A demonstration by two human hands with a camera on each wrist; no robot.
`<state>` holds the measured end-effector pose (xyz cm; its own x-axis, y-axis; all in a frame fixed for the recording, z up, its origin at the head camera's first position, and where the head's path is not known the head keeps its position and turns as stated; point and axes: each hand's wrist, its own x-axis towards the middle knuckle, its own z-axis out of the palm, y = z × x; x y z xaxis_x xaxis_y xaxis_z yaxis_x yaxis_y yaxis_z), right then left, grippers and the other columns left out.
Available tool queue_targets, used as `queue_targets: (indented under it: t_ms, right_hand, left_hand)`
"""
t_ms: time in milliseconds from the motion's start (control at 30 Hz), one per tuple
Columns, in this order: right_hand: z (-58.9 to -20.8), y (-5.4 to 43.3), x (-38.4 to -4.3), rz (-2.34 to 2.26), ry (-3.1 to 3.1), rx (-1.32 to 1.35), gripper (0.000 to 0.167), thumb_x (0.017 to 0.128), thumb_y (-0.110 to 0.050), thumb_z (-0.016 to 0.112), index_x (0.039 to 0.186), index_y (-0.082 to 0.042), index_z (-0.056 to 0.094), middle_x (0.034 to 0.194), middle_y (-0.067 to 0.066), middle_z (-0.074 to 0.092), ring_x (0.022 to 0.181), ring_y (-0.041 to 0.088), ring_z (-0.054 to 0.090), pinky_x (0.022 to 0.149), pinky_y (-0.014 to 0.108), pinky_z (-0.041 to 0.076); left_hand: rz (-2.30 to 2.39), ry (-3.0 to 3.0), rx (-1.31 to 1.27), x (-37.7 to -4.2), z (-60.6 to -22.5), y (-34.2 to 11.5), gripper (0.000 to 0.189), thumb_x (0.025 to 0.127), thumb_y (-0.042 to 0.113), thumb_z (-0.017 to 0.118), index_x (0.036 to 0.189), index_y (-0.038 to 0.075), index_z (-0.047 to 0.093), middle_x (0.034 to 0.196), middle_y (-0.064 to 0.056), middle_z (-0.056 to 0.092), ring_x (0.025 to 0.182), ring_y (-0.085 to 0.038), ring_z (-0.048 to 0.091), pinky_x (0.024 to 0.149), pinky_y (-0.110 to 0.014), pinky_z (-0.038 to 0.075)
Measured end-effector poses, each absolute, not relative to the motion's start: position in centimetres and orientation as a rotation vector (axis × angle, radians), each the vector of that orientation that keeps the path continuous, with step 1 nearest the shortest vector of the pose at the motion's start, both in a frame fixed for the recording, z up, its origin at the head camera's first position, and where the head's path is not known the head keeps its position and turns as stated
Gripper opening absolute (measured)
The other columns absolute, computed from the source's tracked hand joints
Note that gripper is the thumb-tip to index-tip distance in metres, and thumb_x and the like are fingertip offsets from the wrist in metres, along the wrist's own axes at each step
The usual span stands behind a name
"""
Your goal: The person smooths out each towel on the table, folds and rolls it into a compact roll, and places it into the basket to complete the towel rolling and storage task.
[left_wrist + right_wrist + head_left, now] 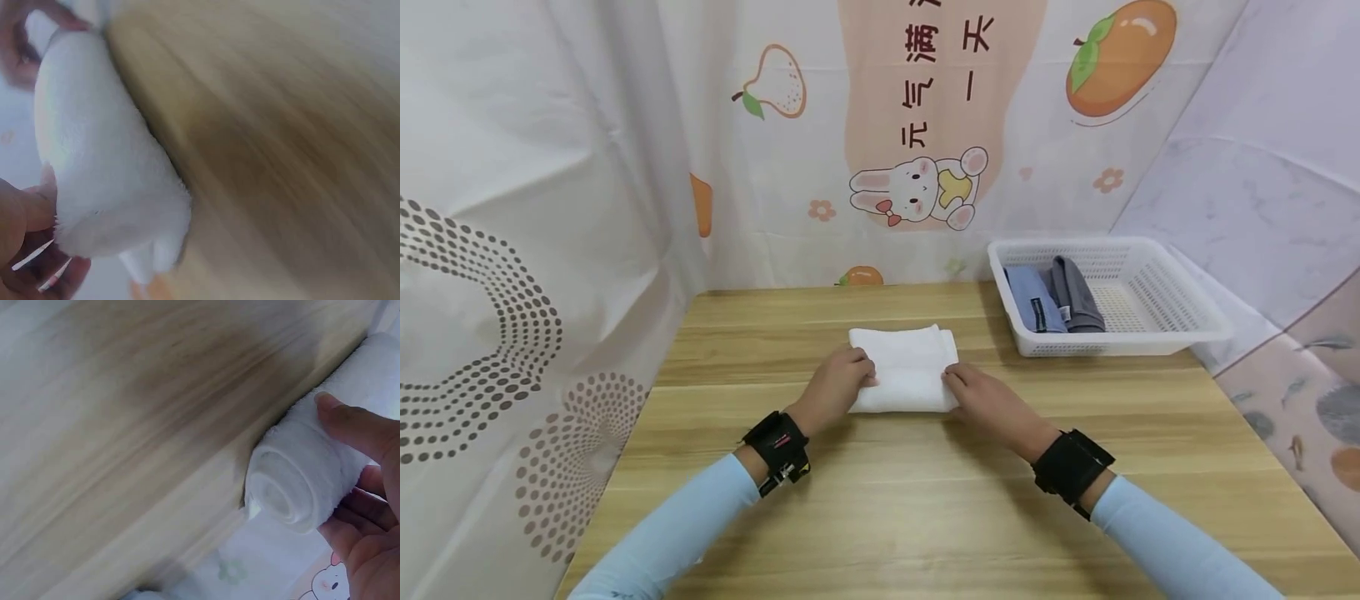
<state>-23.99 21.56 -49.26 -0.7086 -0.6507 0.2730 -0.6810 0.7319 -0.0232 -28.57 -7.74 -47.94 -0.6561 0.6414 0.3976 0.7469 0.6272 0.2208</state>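
Observation:
A white towel [906, 371], partly rolled, lies on the wooden table in front of me. In the right wrist view the spiral end of the towel [281, 487] shows its rolled layers. My left hand [835, 385] grips the left side of the towel, thumb on one face and fingers at its end in the left wrist view. At the opposite side my right hand [992, 407] holds it, the thumb pressed on top and the fingers curled underneath. Both wrists wear black bands over light blue sleeves.
At the back right of the wooden table [880, 508] stands a white plastic basket [1120, 343]. Inside it lie a folded blue cloth [1030, 292] and a rolled dark grey cloth [1073, 292]. A printed curtain [775, 183] hangs behind the table.

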Motion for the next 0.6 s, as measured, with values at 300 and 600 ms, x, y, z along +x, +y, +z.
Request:
queue_targets:
  t_ms: [300,600]
  right_hand:
    - [-49.6,21.9,-25.0,0.388,-2.751,0.989,0.047,0.078,-0.010,0.089,0.112,0.000,0.059,0.108,0.013,0.063,0.094,0.027,0.063,0.082,0.042,0.055]
    - [-49.5,22.5,-27.1,0.576,-2.787,0.997,0.043,0.075,-0.013,0.085,0.111,-0.004,0.063,0.096,0.008,0.066,0.073,0.017,0.059,0.069,0.035,0.054]
  left_hand:
    - [-0.240,-2.605,-1.253,-26.4,-47.1,-7.5,0.030,0.092,0.015,0.079,0.115,-0.003,0.071,0.108,-0.014,0.072,0.101,-0.026,0.067,0.088,-0.034,0.056]
    - [-0.301,-2.721,-1.235,-28.1,-48.4,-7.9,0.057,0.085,0.026,0.087,0.128,-0.004,0.065,0.122,-0.015,0.068,0.115,-0.028,0.062,0.100,-0.036,0.051]
